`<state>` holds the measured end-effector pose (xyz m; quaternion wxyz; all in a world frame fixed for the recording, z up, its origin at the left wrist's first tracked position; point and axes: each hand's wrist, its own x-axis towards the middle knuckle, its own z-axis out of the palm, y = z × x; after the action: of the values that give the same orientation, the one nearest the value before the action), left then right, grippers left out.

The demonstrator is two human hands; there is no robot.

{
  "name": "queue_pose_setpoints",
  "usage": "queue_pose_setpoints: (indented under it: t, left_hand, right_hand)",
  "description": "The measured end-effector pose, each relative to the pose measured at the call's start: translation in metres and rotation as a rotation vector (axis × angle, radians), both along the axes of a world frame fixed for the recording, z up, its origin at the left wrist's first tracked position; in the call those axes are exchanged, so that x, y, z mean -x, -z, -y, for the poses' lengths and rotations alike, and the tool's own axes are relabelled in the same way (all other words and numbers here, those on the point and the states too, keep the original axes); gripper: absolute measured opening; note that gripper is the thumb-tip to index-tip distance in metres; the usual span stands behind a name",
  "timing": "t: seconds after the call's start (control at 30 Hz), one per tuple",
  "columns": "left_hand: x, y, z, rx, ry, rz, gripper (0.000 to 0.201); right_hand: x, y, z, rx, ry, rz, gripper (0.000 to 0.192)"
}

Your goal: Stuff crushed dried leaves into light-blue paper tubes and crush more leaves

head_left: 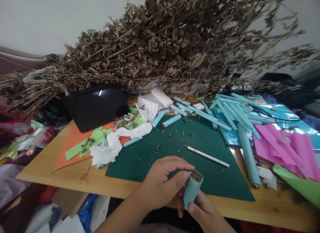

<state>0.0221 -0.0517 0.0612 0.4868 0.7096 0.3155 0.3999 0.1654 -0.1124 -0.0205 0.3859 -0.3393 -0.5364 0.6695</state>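
A filled blue tube, probably light, crushable and best gripped mid-length, is held near its top by the left hand, lower by the right hand, at the green mat's near edge.

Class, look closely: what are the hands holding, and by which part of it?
A light-blue tube with brown leafy bits inside: the left hand near its upper rim, the right hand at its lower end.

The left hand and right hand are bare, with slim fingers and short, unpainted thumbnails. Both forearms are bare to the picture's lower edge. Dark, blurred cloth between them may be clothing.
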Motion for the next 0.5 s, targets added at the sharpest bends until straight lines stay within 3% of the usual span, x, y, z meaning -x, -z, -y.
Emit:
queue_pose_setpoints:
  t: [0.33, 0.5]
  left_hand:
    - [0.003, 0.008, -0.011, 0.036, -0.109, 0.026, 0.014]
    - [0.008, 0.018, -0.015, 0.107, -0.286, 0.345, 0.023]
  right_hand:
    - [0.005, 0.005, 0.001, 0.067, -0.028, -0.098, 0.038]
    - [0.005, 0.007, 0.001, 0.074, -0.022, -0.074, 0.040]
